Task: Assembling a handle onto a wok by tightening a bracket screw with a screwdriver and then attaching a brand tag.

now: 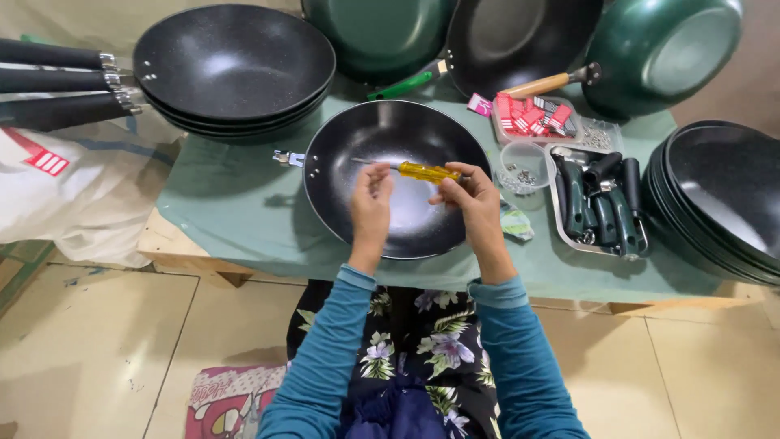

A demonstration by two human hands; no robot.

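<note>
A black non-stick wok [357, 146] without a handle sits on the green-covered table in front of me, its metal handle bracket [289, 158] sticking out to the left. My right hand [471, 199] grips a screwdriver [426, 171] with a yellow handle, shaft pointing left over the wok. My left hand [371, 199] pinches at the shaft near its tip; whether a screw sits there is too small to tell. Both hands hover above the wok's bowl.
A stack of black woks with handles [231, 65] stands back left; more black pans [723, 199] are stacked at the right. Green pans [666, 49] lean at the back. A tray of dark handles [601, 203], a small cup of screws [524, 167] and red tags [532, 115] lie right of the wok.
</note>
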